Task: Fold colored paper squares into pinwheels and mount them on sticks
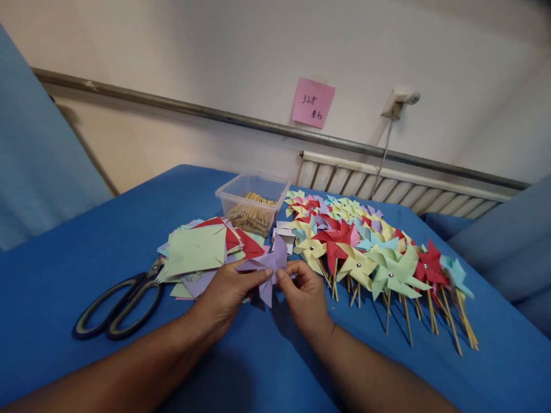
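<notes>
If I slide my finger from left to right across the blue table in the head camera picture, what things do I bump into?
Scissors → stack of paper squares → left hand → purple pinwheel → right hand → row of finished pinwheels on sticks.

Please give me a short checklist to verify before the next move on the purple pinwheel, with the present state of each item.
1. Both hands hold the purple pinwheel: left hand and right hand pinch it: ok.
2. Flaps gathered at centre: cannot tell.
3. Sticks within reach: box holds sticks behind the paper: ok.
4. Scissors away from the hands: lying closed at the left: ok.
5. Pin for the centre: cannot tell.
6. Finished pinwheels apart from the working spot: ok.
</notes>
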{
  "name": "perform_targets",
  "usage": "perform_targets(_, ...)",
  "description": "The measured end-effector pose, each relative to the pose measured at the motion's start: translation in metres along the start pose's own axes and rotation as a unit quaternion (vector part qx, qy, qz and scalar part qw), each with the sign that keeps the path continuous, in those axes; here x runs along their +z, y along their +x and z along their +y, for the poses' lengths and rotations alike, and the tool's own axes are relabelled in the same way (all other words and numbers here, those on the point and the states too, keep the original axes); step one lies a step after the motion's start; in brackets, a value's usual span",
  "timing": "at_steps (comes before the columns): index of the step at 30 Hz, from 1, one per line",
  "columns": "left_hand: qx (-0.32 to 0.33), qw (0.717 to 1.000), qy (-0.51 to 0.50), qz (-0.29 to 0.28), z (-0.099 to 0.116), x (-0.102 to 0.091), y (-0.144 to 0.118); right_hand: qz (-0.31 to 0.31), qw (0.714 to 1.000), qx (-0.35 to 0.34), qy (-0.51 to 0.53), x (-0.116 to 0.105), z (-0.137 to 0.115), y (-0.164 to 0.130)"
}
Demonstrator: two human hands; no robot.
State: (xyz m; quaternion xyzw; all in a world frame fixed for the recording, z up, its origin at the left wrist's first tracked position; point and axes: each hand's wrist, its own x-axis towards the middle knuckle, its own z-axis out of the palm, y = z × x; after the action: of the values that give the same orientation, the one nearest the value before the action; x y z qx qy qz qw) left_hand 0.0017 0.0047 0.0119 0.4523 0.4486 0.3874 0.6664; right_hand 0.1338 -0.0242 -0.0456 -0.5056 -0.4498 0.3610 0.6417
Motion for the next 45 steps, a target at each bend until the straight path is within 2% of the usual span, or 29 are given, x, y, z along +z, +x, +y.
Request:
perform_targets(10,0.001,1.000,0.002,0.009,0.002,0.002,-0.001,0.004,1.000,0.006,0.000,0.001,-0.004,-0.001)
perform_targets(16,-0.019,1.000,0.022,0.001,-0.003,-0.004,0.003,0.007,1.000,0.010,0.004,0.001,-0.001,-0.001)
perform_targets(20,-0.020,1.000,0.008,-0.006,-0.005,-0.006,0.003,-0.009,0.999,0.021,0.046,0.002,-0.004,-0.002)
perform_targets(26,-0.018,1.000,0.003,-0.007,-0.001,-0.002,0.000,0.003,0.992,0.016,0.121,0.002,-0.012,-0.002)
perform_targets(40,-0.013,0.999,0.041,0.009,-0.003,-0.002,0.002,-0.031,0.993,0.026,0.113,0.000,-0.010,0.003)
perform_targets(45,-0.024,0.996,0.080,-0.019,0.009,-0.004,0.001,-0.018,0.993,0.022,0.117,-0.001,-0.012,0.004)
